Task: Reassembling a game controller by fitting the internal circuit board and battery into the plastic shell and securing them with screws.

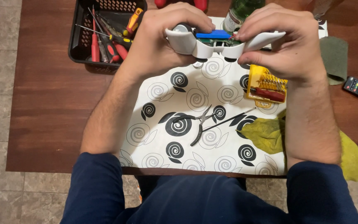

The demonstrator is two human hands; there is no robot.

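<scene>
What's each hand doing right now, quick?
Left hand: closed on the left end of the white controller.
Right hand: closed on its right end; the blue battery shows inside.

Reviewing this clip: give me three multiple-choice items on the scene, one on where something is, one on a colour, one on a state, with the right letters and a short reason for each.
1. Where do the pliers lie?
A. in the black basket
B. on the spiral-patterned mat
C. on the floor

2. What colour is the flat part set inside the controller?
A. blue
B. orange
C. pink

3. How is the controller held?
A. by one hand only
B. by both hands, above the table
C. lying untouched on the mat

Answers: 1 B, the pliers rest on the mat below the hands. 2 A, a blue block shows in the opened shell. 3 B, left hand and right hand each grip one end.
</scene>
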